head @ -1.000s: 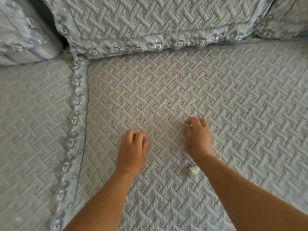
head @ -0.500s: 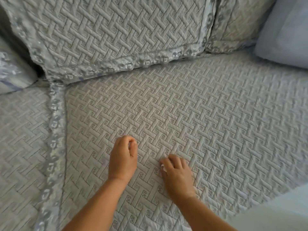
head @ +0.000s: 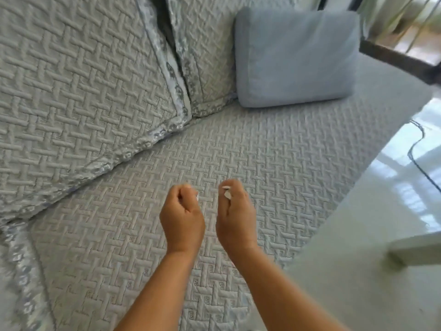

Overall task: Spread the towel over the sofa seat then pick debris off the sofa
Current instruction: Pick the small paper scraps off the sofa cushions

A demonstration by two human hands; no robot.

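Head view: your right hand (head: 235, 212) pinches small white paper-like scraps of debris (head: 226, 192) above the pale quilted towel (head: 274, 163) covering the sofa seat; your left hand (head: 182, 215) is curled, contents unclear. Scraps likely featherlight, flimsy: pinch by fingertips.

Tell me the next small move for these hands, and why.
Probably carry the picked bits off the sofa to discard them. The right hand pinches white debris, the left hand is curled with a white speck at its fingertips, and the quilted seat cover around them shows no more scraps.
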